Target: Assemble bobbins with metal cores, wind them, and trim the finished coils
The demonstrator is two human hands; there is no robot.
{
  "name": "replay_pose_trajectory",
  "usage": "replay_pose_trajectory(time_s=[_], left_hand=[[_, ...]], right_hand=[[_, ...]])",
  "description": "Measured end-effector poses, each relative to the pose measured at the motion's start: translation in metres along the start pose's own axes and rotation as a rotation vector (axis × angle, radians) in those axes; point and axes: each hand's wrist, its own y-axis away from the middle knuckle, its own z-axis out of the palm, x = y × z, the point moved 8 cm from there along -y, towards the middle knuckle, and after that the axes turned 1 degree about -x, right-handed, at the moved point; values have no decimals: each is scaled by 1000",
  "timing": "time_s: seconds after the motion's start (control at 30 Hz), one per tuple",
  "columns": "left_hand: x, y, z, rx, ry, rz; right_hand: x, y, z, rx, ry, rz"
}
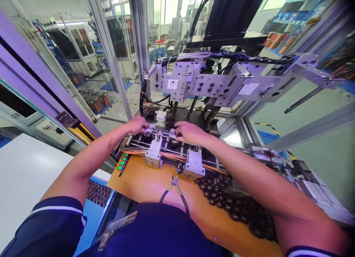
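The left hand point(138, 124) and right hand point(189, 133) curl their fingers point(180, 124) at two metal fixtures point(149, 130) beyond the tan surface point(151, 186), grip unclear, and could be pinched should the slotted metal plate point(219, 83) descend.

Left hand point(138, 124) and right hand point(187, 132) at two fixtures point(149, 131) on a machine.
Each hand is at the silver top of its own fixture, the exact grip too small to tell. Nearer the body, an orange board point(138, 186) bears green buttons point(122, 163) at left, spread pliers point(175, 181) mid-board and a heap of black rings point(235, 209) at right, beside the right forearm. A metal plate point(205, 87) spans above and beyond the hands; spools point(94, 102) stand on the floor, far left.
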Motion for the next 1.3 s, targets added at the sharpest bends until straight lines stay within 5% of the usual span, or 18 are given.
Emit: replay_pose_trajectory(time_s=[0.2, 0.43, 0.53, 0.67, 0.73, 0.83, 0.93, 1.03, 1.13, 1.3], left_hand=[[0, -7, 1, -82, 31, 47], [14, 8, -23, 108, 81, -23], [36, 37, -47, 230, 141, -31], [75, 113, -59, 420, 308, 2], [87, 152, -34, 466, 413, -30], [93, 182, 47, 363, 462, -183], [98, 178, 120, 257, 454, -196], [96, 159, 157, 217, 431, -207], [94, 149, 165, 232, 402, -223], [101, 170, 137, 332, 329, -189]], right_hand=[[4, -1, 13, -31, -65, -21], [5, -7, -7, 35, -195, -56], [-7, 11, -36, 128, -273, -95], [-59, 76, -49, 239, -381, -229], [-94, 109, -30, 300, -516, -319], [-139, 118, 43, 193, -427, -298], [-165, 88, 112, 129, -390, -264], [-171, 57, 147, 135, -379, -206], [-162, 66, 141, 218, -371, -149], [-118, 167, 72, 426, -317, -74]])
